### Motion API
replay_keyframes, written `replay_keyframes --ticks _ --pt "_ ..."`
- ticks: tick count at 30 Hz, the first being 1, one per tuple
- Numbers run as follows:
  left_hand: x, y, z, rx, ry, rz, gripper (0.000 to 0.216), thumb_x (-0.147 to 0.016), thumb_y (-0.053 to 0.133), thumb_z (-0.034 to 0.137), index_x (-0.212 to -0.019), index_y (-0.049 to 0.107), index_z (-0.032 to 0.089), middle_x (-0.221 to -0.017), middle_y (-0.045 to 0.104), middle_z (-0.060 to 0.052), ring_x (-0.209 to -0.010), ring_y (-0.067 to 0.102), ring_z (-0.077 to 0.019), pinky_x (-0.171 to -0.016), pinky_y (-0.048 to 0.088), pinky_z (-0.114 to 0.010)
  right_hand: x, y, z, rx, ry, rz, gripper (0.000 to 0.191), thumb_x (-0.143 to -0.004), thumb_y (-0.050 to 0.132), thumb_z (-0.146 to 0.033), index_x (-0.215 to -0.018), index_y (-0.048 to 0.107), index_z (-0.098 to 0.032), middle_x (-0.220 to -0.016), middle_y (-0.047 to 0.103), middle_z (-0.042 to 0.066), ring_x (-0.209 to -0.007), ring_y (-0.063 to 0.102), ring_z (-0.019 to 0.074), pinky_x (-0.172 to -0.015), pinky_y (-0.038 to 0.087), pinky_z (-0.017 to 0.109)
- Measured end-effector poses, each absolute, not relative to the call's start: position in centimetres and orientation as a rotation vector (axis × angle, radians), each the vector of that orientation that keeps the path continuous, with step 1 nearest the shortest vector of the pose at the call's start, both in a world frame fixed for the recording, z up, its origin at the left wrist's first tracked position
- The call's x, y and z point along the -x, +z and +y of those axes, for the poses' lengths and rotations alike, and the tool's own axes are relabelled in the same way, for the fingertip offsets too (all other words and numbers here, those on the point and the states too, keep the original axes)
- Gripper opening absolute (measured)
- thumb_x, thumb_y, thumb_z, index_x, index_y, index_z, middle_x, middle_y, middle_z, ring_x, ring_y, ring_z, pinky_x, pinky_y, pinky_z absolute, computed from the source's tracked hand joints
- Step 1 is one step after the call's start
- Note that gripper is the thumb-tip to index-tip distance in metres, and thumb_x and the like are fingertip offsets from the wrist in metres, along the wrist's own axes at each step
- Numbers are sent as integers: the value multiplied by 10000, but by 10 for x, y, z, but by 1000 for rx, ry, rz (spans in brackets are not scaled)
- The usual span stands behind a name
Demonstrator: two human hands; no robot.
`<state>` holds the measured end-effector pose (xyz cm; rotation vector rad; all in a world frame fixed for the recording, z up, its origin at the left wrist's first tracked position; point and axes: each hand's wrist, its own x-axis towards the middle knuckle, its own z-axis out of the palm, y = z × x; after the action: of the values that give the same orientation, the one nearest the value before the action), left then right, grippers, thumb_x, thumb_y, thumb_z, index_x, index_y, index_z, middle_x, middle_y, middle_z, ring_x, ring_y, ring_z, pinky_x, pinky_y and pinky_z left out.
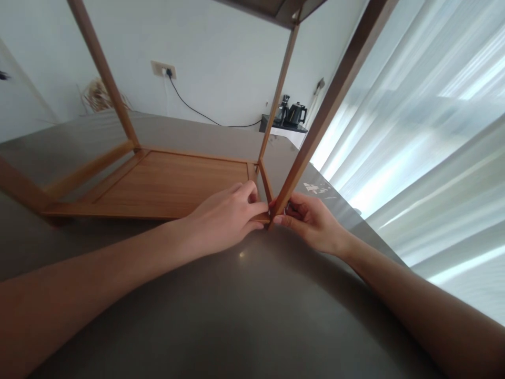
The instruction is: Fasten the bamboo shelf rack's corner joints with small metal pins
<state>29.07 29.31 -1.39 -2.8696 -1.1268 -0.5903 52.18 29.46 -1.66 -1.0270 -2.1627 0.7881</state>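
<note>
A wooden shelf rack stands on a grey floor; its low bottom shelf is a brown board framed by rails, with slanting posts rising out of view. My left hand is closed in a pinch at the near right corner of the shelf, thumb and fingers pressed on the rail by the base of the near right post. My right hand is curled round the foot of that same post from the right side. Whether a small part is between the fingers is hidden.
A white wall behind has a socket with a black cable running to a low stand with a black kettle. Sheer white curtains fill the right side. A dry twig bundle sits at the back left.
</note>
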Motion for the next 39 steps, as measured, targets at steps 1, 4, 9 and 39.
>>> replay_keyframes --ticks 1,4,9,39 --pt "-291 -15 294 2862 -585 -1124 204 -968 538 368 -1047 683 247 -1065 515 -57 -1007 565 -216 -834 514 -346 -522 -17 295 1007 814 -2143 246 -876 678 -434 -981 662 -213 -858 681 34 -777 627 194 -689 512 306" --pt "-290 -18 296 2837 -571 -1107 202 -965 540 373 -1073 672 265 -1077 511 -51 -981 567 -212 -827 513 -356 -522 -17 296 961 874 -2100 239 -858 702 -425 -940 664 -204 -862 679 32 -761 612 182 -669 493 291" --pt "-289 -18 295 2840 -522 -1090 238 -975 502 406 -1100 663 283 -1098 511 -53 -956 574 -208 -799 514 -360 -524 -20 298 911 893 -2100 226 -846 712 -381 -948 669 -184 -835 676 20 -740 591 166 -626 445 260" --pt "-288 -13 283 2680 -360 -1170 256 -964 522 357 -1113 665 205 -1141 528 -86 -1006 569 -224 -900 514 -379 -533 -32 294 1004 443 -2108 155 -779 653 -161 -809 803 -185 -750 720 10 -647 576 130 -635 395 245"
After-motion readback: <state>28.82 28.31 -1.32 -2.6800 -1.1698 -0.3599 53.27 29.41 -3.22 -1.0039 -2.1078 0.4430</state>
